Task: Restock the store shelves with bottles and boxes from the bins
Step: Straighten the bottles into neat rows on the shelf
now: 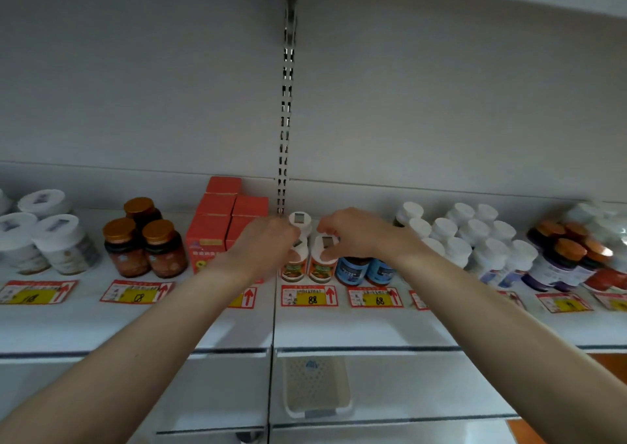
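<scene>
Both my arms reach up to the white shelf (305,328). My left hand (268,240) curls its fingers round the white cap of an orange-labelled bottle (294,267) at the shelf front. My right hand (353,233) pinches the white cap of the orange-labelled bottle beside it (320,269). A third white-capped bottle (300,221) stands just behind them, partly hidden by my fingers. Both front bottles stand upright above the price tag marked 88 (309,296).
Red boxes (217,226) stand left of my hands, then brown bottles with gold caps (146,247) and white jars (51,240). Blue bottles (364,269) and many white-capped bottles (475,236) fill the right. A white perforated bin (315,386) sits on the shelf below.
</scene>
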`<state>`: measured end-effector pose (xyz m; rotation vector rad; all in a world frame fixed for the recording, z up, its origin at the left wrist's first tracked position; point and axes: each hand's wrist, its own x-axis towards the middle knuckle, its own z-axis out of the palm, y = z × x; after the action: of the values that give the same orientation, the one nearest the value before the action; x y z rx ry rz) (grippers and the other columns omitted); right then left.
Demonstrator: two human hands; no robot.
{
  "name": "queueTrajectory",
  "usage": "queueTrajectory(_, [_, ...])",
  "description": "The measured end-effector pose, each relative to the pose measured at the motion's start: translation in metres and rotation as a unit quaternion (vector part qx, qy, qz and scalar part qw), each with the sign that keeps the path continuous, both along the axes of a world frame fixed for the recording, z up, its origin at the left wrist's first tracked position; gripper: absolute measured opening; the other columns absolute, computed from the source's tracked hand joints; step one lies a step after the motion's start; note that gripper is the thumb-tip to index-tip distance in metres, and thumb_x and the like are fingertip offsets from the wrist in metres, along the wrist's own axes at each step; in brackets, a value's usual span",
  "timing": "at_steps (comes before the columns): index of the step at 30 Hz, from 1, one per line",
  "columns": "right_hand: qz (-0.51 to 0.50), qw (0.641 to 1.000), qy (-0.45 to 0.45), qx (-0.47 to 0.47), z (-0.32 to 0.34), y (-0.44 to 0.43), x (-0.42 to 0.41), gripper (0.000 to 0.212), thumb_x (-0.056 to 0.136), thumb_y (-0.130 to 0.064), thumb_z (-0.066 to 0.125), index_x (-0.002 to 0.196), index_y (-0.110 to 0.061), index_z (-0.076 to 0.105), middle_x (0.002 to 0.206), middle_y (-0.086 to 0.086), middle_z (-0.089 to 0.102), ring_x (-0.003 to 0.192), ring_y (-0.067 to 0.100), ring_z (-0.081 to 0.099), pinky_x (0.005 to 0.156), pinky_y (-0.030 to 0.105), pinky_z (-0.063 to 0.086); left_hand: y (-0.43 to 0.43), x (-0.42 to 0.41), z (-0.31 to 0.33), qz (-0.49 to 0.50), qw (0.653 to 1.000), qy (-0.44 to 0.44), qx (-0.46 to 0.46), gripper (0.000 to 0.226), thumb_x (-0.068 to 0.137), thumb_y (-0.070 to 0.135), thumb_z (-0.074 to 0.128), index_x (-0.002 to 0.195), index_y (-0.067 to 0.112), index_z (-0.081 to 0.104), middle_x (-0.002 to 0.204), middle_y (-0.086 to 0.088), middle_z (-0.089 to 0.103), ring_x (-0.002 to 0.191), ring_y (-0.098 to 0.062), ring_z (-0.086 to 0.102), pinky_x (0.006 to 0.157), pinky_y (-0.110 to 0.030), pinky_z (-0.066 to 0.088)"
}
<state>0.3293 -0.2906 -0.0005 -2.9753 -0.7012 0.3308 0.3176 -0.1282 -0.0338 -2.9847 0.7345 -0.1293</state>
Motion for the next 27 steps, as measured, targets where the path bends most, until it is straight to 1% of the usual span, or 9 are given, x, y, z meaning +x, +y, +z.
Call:
queueTrajectory(2, [0.013, 1.0, -0.012, 0.011, -0.002, 0.0, -0.001, 0.043, 0.087, -0.025, 0.062, 0.127, -0.014, 0.052, 0.126, 0.007, 0.057, 0.111, 0.024, 0.054, 0.079, 0.026, 0.036, -0.001, 0.001, -0.002, -0.001, 1.0, -0.008, 0.006, 0.028, 0.088, 0.031, 0.056, 0.107, 0.01, 0.06, 0.113, -0.008, 0.06, 0.102, -0.026, 0.056, 0.079, -0.032, 0.043])
queueTrajectory(6, [0.033, 0.999, -0.007, 0.033, -0.004, -0.001, -0.002, 0.037, 0.088, -0.021, 0.06, 0.124, -0.013, 0.055, 0.125, 0.008, 0.057, 0.11, 0.024, 0.054, 0.079, 0.025, 0.035, 0.0, 0.002, -0.005, -0.004, 1.0, -0.019, -0.001, 0.027, 0.089, 0.03, 0.055, 0.108, 0.012, 0.061, 0.114, -0.007, 0.06, 0.105, -0.025, 0.054, 0.08, -0.031, 0.041])
queueTrajectory(9, [0.028, 0.998, -0.008, 0.051, -0.006, -0.001, -0.002, 0.039, 0.087, -0.021, 0.06, 0.125, -0.014, 0.054, 0.126, 0.008, 0.057, 0.111, 0.023, 0.055, 0.081, 0.024, 0.035, -0.001, 0.0, -0.007, -0.005, 1.0, -0.028, -0.011, 0.025, 0.09, 0.029, 0.054, 0.105, 0.011, 0.062, 0.109, -0.008, 0.062, 0.102, -0.026, 0.054, 0.076, -0.03, 0.039])
queueTrajectory(11, [0.025, 0.998, -0.007, 0.051, -0.007, -0.002, -0.001, 0.039, 0.087, -0.022, 0.06, 0.125, -0.014, 0.054, 0.126, 0.007, 0.058, 0.111, 0.022, 0.055, 0.081, 0.023, 0.035, -0.001, -0.002, -0.008, -0.008, 0.999, -0.04, -0.01, 0.025, 0.092, 0.029, 0.051, 0.107, 0.012, 0.062, 0.108, -0.007, 0.062, 0.103, -0.025, 0.054, 0.074, -0.029, 0.037])
queueTrajectory(19, [0.015, 0.999, 0.006, 0.044, -0.009, -0.003, 0.002, 0.039, 0.086, -0.025, 0.062, 0.123, -0.014, 0.054, 0.122, 0.006, 0.057, 0.107, 0.02, 0.054, 0.078, 0.024, 0.035, 0.005, -0.002, -0.008, -0.024, 0.998, -0.031, -0.052, 0.032, 0.093, 0.036, 0.05, 0.112, 0.012, 0.06, 0.109, -0.007, 0.062, 0.102, -0.023, 0.054, 0.078, -0.029, 0.041])
queueTrajectory(21, [0.005, 0.998, 0.011, 0.055, -0.008, -0.006, 0.002, 0.042, 0.086, -0.025, 0.062, 0.126, -0.014, 0.052, 0.124, 0.006, 0.055, 0.109, 0.02, 0.053, 0.078, 0.024, 0.036, 0.007, 0.002, -0.004, -0.025, 0.996, -0.029, -0.078, 0.033, 0.094, 0.035, 0.047, 0.108, 0.009, 0.061, 0.106, -0.008, 0.062, 0.098, -0.023, 0.055, 0.075, -0.03, 0.041])
queueTrajectory(24, [-0.017, 0.997, 0.008, 0.069, -0.006, -0.01, 0.003, 0.047, 0.088, -0.027, 0.061, 0.131, -0.014, 0.048, 0.129, 0.008, 0.051, 0.112, 0.022, 0.052, 0.086, 0.029, 0.041, 0.009, 0.02, 0.006, -0.002, 0.993, -0.019, -0.12, 0.028, 0.095, 0.027, 0.045, 0.097, 0.004, 0.061, 0.097, -0.012, 0.064, 0.091, -0.028, 0.058, 0.067, -0.031, 0.039])
queueTrajectory(25, [-0.021, 0.997, 0.006, 0.07, -0.006, -0.011, 0.003, 0.047, 0.088, -0.028, 0.06, 0.131, -0.014, 0.048, 0.129, 0.009, 0.05, 0.112, 0.023, 0.052, 0.087, 0.03, 0.041, 0.008, 0.028, 0.01, 0.006, 0.992, -0.015, -0.126, 0.027, 0.095, 0.026, 0.046, 0.096, 0.003, 0.06, 0.095, -0.013, 0.063, 0.089, -0.029, 0.058, 0.067, -0.032, 0.041])
queueTrajectory(27, [-0.025, 0.997, 0.003, 0.073, -0.005, -0.012, 0.003, 0.048, 0.088, -0.029, 0.06, 0.131, -0.013, 0.048, 0.129, 0.009, 0.051, 0.112, 0.023, 0.052, 0.087, 0.029, 0.04, 0.004, 0.043, 0.014, 0.009, 0.992, 0.002, -0.123, 0.03, 0.094, 0.028, 0.048, 0.102, 0.002, 0.06, 0.099, -0.014, 0.063, 0.091, -0.028, 0.058, 0.073, -0.036, 0.047])
